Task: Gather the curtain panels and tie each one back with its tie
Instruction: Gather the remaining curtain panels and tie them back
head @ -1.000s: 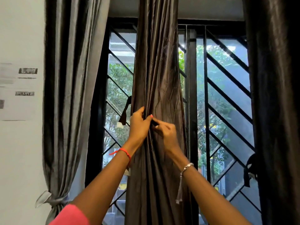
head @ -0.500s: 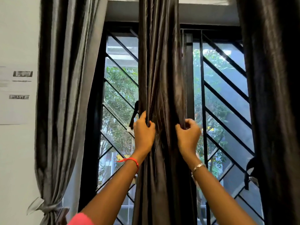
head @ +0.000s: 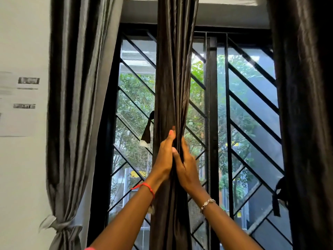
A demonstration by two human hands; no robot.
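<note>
I see the left hand (head: 164, 156) and right hand (head: 187, 166) close together, touching at the thumbs. Both clasp the dark brown satin curtain panel (head: 173, 78), bunched into a narrow column between them, with fingers tucked into its folds. Just up and left of the left hand, a dark fabric strip with a white tip (head: 146, 132) hangs against the black barred window frame (head: 212, 114). Far down-left of that hand, a knotted grey tie (head: 59, 227) cinches the grey curtain (head: 72, 105). A black curtain (head: 306, 105) hangs well right of the right hand.
</note>
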